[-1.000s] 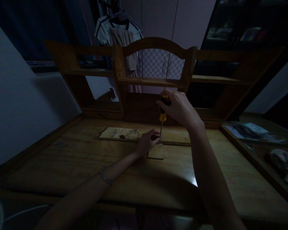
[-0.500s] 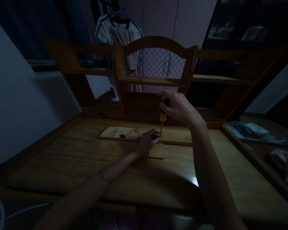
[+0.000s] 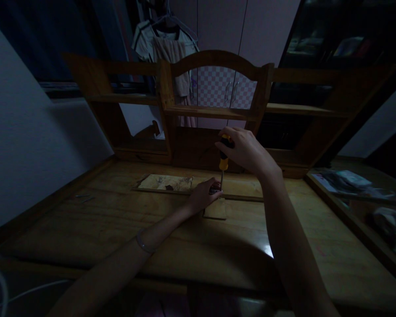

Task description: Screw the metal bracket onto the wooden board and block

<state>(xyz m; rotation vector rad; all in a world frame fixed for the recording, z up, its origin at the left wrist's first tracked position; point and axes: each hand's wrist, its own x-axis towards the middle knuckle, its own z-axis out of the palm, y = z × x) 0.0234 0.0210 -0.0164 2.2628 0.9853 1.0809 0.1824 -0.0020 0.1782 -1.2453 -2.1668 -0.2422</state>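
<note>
My right hand point(image 3: 242, 147) is closed round the yellow-and-black handle of a screwdriver point(image 3: 223, 164), which stands nearly upright with its shaft pointing down. The screwdriver's tip meets the fingertips of my left hand point(image 3: 204, 193). Those fingers are pinched together at the far edge of a small square wooden piece point(image 3: 215, 210); a small shiny metal part shows between them, too small and dark to name. Just behind lies a long flat board point(image 3: 240, 188), its left part pale and stained. Both wooden pieces rest on the wooden desk point(image 3: 135, 229).
A wooden shelf unit point(image 3: 211, 113) with an arched top stands along the desk's back. Two thin metal items point(image 3: 85, 198) lie at the left. On the right, papers and a plastic packet point(image 3: 351, 177) sit on a lower surface. A white cable point(image 3: 36, 288) runs at lower left.
My right hand's fingers have shifted slightly round the screwdriver handle, and the handle sits a touch lower. My left hand stays almost in the same place.
</note>
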